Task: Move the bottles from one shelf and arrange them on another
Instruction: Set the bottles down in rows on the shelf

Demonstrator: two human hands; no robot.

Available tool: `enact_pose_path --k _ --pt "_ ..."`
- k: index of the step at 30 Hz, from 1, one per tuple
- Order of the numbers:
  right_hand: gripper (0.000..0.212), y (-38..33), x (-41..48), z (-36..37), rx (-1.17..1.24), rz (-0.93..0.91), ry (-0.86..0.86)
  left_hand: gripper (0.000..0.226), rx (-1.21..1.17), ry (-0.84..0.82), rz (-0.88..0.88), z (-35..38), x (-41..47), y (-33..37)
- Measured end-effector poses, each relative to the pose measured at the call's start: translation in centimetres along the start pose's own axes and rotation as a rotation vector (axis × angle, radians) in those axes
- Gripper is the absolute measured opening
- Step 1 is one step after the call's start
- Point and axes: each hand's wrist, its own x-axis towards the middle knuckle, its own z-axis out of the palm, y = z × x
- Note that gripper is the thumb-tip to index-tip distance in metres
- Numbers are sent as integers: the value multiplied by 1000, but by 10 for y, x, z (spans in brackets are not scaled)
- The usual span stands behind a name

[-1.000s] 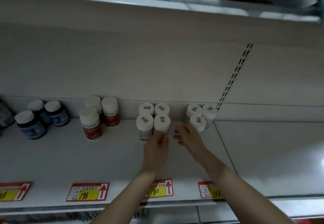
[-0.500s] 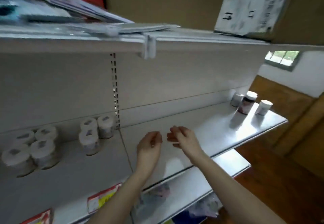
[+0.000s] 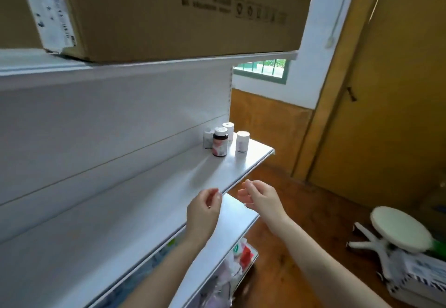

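View swings right along the shelf (image 3: 169,187) from half a second ago: the white-capped groups by the slotted upright have dropped out of sight, and the shelf's far end now sits near the middle of the picture. Both hands have travelled with it. The left hand (image 3: 204,211) hangs at the shelf's front edge, fingers loosely curled, grasping nothing. The right hand (image 3: 260,199), just beside it and not touching it, is likewise released and empty, out past the edge. The bottles stand upright at the far right end of the shelf, well apart from the hands: a dark bottle (image 3: 219,143) with a white cap in front, three white bottles (image 3: 242,141) close around it. A cardboard box (image 3: 169,13) sits on the shelf above. A white stool (image 3: 400,231) stands on the wooden floor (image 3: 325,199) at right.
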Motion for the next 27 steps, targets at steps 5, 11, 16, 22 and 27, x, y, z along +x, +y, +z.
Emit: enact_pose_path --k 5,11,16,22,27 --pt "19 28 53 -38 -42 13 56 22 -20 -74 -8 59 51 -1" --pt "21 39 150 -58 -37 22 41 22 -21 -61 -113 104 139 -22" --pt "19 47 219 -52 -36 46 -57 26 73 57 -199 116 202 -36" --pt "30 54 287 -27 -93 33 -194 26 168 114 -297 124 255 -51" --pt "47 61 320 3 -118 43 -333 36 112 128 -407 138 284 -66"
